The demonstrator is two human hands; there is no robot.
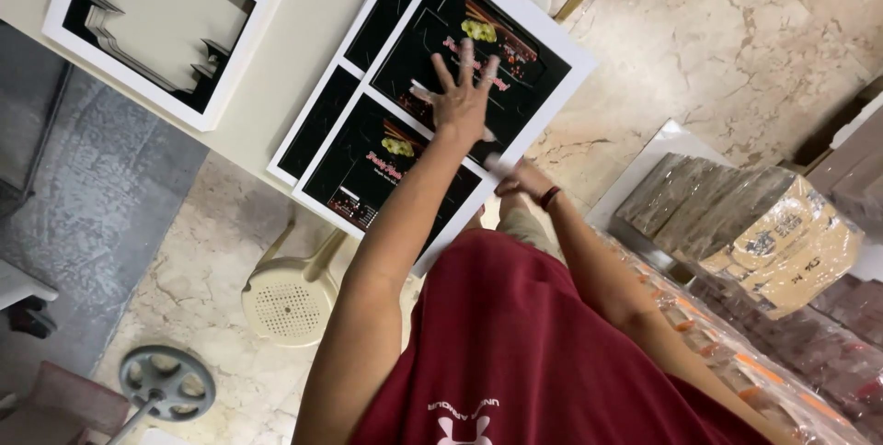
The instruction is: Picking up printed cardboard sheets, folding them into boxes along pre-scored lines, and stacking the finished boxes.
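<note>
A printed sheet point(478, 50), black with a white border and bright pictures on it, lies on top of a stack of like sheets point(336, 114) at the edge of the table point(294, 50) nearest the person, one corner jutting out past that edge over the floor; the left hand point(460, 96) rests flat on the middle of this sheet, fingers spread wide and straight, gripping nothing; the right hand point(522, 178) is at the sheet's border, just beside the overhanging edge, curled partly closed around what looks like the margin of the sheet, though how firmly it holds cannot be told; a dark band point(549, 197) sits on that wrist; the two hands are near each other, the left further onto the table, the right at its edge.

Toward the far corner of the table lies another sheet point(166, 22), pale cardboard shapes on black, well apart from the hands; below the table stand a cream plastic stool point(290, 298) and a grey wheel-shaped base point(167, 382) on the marble floor point(699, 50); to the person's right are wrapped brown bundles point(745, 220).
</note>
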